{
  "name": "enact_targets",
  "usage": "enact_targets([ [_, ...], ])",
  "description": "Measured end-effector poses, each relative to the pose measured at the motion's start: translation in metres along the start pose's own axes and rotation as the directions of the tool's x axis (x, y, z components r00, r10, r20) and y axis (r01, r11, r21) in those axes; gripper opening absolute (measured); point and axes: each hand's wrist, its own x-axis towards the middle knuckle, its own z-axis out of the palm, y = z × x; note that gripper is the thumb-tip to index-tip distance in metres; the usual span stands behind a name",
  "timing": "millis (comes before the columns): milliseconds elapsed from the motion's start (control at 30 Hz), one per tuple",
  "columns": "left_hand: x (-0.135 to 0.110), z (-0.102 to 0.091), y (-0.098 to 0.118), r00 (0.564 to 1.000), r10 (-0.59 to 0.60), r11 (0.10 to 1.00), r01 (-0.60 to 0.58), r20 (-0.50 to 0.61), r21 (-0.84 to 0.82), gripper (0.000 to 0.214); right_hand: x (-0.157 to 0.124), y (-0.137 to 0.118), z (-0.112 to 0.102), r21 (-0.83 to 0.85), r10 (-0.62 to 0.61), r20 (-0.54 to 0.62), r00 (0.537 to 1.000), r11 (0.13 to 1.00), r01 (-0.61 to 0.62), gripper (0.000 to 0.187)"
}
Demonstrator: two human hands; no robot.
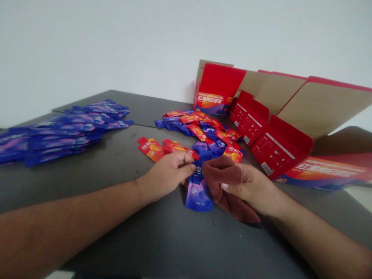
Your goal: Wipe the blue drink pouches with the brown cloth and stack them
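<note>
My left hand point(167, 176) pinches the upper end of a blue foil sachet point(198, 190) with its fingertips. The sachet stands lengthwise on the dark table, its lower end lying flat. My right hand point(247, 190) grips a maroon terry cloth point(226, 186) and presses a fold of it against the sachet's right side. Part of the sachet is hidden under the cloth. Just beyond my left hand lie red-orange sachets point(152, 149), and a loose heap of mixed red and blue sachets point(197, 130) spreads beyond both hands.
A large pile of blue sachets point(66, 131) lies at the left of the dark table point(162, 244). Open red cardboard boxes with tan inner flaps point(279, 147) stand at the back right, and a flat printed carton point(322, 174) lies at the right. A white wall point(116, 50) rises behind.
</note>
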Motion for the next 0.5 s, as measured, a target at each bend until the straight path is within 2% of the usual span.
enact_targets([
  [133,0.0,0.0,0.002,0.999,-0.031,0.999,0.032,0.02,-0.032,0.019,0.001,0.0,-0.001,0.003,0.016,-0.003,1.0,1.0,-0.016,0.053],
  [333,-0.001,-0.002,0.001,1.0,-0.031,0.998,0.031,-0.001,0.054,0.022,0.002,-0.003,0.004,-0.012,0.004,0.01,1.0,1.0,-0.004,0.047],
  [433,-0.001,-0.002,0.001,0.999,-0.042,0.997,0.042,0.002,0.057,0.022,0.001,-0.008,0.003,-0.093,-0.027,0.029,0.999,0.995,0.029,0.042],
  [500,-0.001,-0.002,0.001,0.998,-0.057,0.997,0.057,0.006,0.053,0.021,-0.001,-0.012,-0.001,-0.183,-0.095,0.024,0.995,0.978,0.098,0.035],
])
